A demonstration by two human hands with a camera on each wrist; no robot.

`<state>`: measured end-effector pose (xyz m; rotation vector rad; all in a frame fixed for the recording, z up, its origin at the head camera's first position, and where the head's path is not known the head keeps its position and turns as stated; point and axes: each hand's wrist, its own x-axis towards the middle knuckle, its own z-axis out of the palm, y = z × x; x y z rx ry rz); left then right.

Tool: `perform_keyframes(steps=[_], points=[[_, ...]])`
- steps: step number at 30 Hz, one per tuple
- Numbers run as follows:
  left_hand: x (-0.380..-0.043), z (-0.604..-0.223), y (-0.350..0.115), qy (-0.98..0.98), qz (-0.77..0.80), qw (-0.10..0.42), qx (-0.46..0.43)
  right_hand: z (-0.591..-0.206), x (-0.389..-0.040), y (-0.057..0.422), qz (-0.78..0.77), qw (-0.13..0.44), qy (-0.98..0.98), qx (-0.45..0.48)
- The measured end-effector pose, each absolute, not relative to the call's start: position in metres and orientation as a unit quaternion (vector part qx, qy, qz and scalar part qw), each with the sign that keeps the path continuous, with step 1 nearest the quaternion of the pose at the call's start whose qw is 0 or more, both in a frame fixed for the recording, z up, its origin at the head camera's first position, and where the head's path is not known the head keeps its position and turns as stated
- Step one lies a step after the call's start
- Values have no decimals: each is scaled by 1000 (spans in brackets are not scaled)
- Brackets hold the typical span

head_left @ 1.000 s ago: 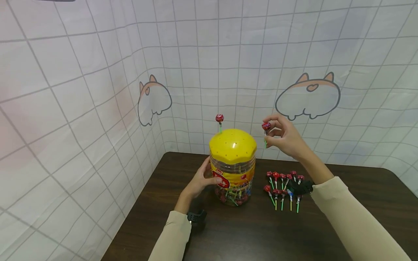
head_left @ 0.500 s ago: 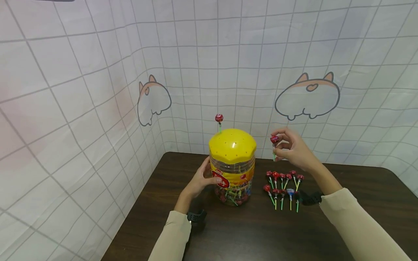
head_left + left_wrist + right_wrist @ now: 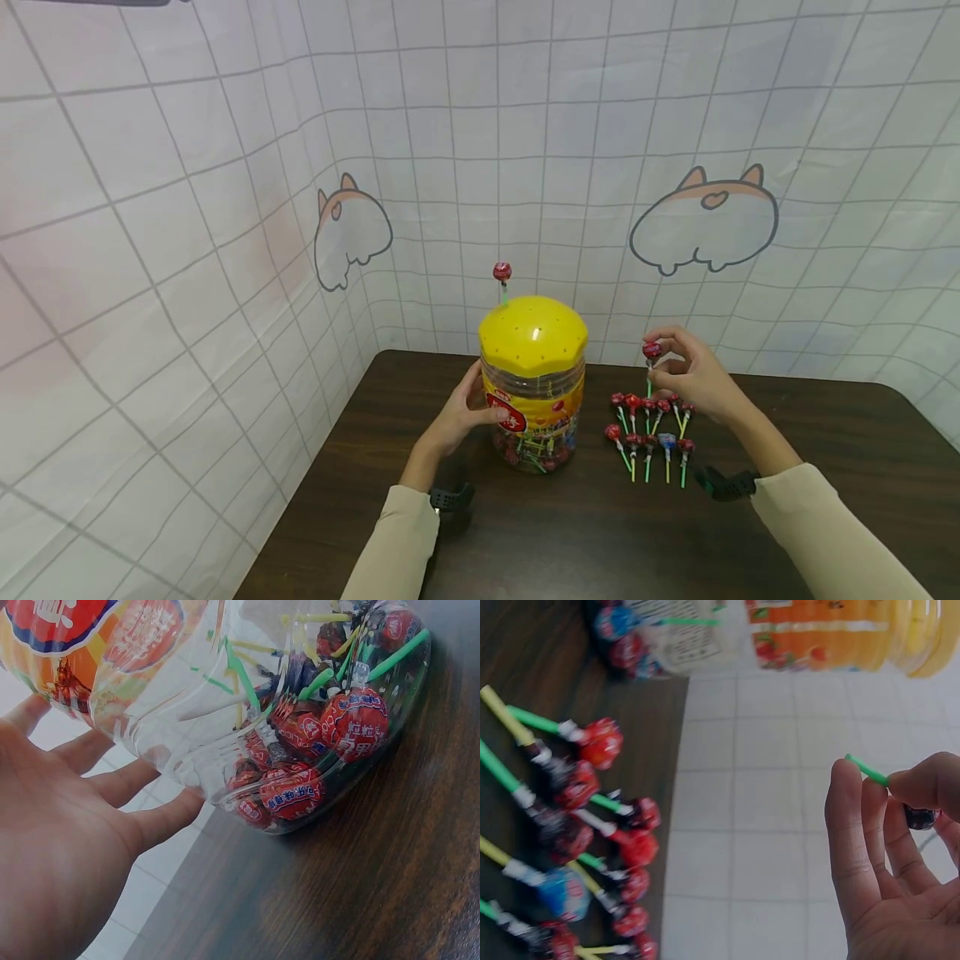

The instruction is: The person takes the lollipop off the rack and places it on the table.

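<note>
A clear plastic jar [image 3: 558, 414] with a yellow lid [image 3: 534, 333] stands upright on the table, with wrapped lollipops visible inside. My left hand [image 3: 456, 423] holds its left side, thumb across the front label and fingers round behind. One red lollipop [image 3: 502, 272] sticks up from the lid's rear left. To the right of the jar, my right hand [image 3: 697, 379] pinches another red lollipop [image 3: 651, 350] by its green stick, candy end up, above the back row of lollipops. In the right wrist view, that green stick [image 3: 868, 771] lies between thumb and fingers; the candy is partly hidden.
Two rows of lollipops lie on the dark wooden table [image 3: 570, 533] right of the jar, mostly red, plus one blue lollipop [image 3: 667, 447] in the front row. A white gridded cloth [image 3: 525, 167] with cartoon drawings hangs behind and to the left.
My right hand has moved down and to the right with the lollipop, from beside the lid to over the rows on the table. My left hand stays on the jar.
</note>
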<state>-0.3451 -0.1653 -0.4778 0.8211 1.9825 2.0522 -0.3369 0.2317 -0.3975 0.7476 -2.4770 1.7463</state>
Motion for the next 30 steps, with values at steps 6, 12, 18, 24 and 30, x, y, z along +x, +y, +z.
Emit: perform_keyframes(steps=[6, 12, 18, 24, 30], points=[[-344, -476, -164, 666, 689, 83, 273, -417, -334, 248, 567, 15, -794, 218], [-345, -476, -164, 667, 685, 78, 282, -439, -331, 267, 581, 13, -792, 191], [-344, -477, -164, 667, 687, 81, 277, -463, -331, 286, 588, 13, -791, 168], [-343, -477, -165, 668, 687, 82, 274, -481, -333, 301, 583, 18, -800, 144], [-344, -477, -165, 669, 687, 82, 272, -494, -334, 311, 573, 11, -809, 127]])
